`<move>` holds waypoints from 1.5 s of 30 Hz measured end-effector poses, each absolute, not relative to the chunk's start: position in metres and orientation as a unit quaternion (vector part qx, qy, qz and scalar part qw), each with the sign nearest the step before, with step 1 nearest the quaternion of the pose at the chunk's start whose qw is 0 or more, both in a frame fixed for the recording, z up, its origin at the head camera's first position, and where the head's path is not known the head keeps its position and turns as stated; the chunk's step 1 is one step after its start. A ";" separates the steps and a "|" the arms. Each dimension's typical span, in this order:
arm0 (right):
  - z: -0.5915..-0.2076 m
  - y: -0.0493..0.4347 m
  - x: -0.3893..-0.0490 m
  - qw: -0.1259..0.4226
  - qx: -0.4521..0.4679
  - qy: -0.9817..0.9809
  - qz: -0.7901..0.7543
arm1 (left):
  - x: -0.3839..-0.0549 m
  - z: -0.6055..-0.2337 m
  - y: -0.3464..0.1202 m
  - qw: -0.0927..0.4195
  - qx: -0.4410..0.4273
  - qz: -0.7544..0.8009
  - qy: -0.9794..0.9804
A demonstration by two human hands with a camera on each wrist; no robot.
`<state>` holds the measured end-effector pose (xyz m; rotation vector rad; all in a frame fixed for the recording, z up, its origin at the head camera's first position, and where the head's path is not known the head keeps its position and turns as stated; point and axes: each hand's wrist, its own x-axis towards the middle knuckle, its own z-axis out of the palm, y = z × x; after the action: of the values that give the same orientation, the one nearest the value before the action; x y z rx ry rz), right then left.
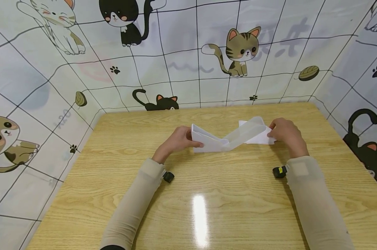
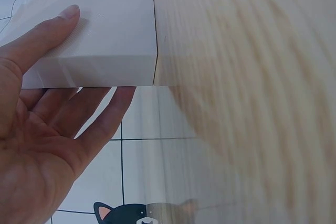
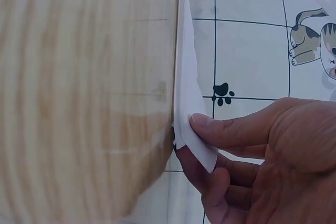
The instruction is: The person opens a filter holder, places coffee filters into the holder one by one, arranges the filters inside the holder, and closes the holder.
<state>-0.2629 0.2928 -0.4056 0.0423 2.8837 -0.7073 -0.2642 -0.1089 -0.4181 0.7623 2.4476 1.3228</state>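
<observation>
Near the far side of the table, my left hand (image 1: pixel 180 139) grips the left end of a white folded piece (image 1: pixel 211 144) that looks like a flat sleeve. Its thumb lies on the upper face and the fingers are underneath, as the left wrist view shows of the white piece (image 2: pixel 113 30). A translucent flap (image 1: pixel 246 132) rises from its right end and overlaps a flat folded white paper (image 1: pixel 257 139). My right hand (image 1: pixel 286 133) pinches that paper's right edge. In the right wrist view the folded paper (image 3: pixel 190 108) shows thin layers between thumb and fingers.
The wood-grain table (image 1: pixel 232 194) carries a bright light reflection near its front middle. A white cat-print wall covering (image 1: pixel 182 83) rises along the back and both sides, close behind the hands. Small black cameras (image 1: pixel 168 177) sit at both wrists.
</observation>
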 end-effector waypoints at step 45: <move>-0.382 0.300 -0.261 0.040 0.018 0.960 -0.275 | -0.264 -0.418 -0.108 0.128 0.253 0.456 0.844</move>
<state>-0.2614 0.3000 -0.3824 0.0554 2.9423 -0.8417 -0.2637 -0.1081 -0.4176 0.7360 2.4551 1.3253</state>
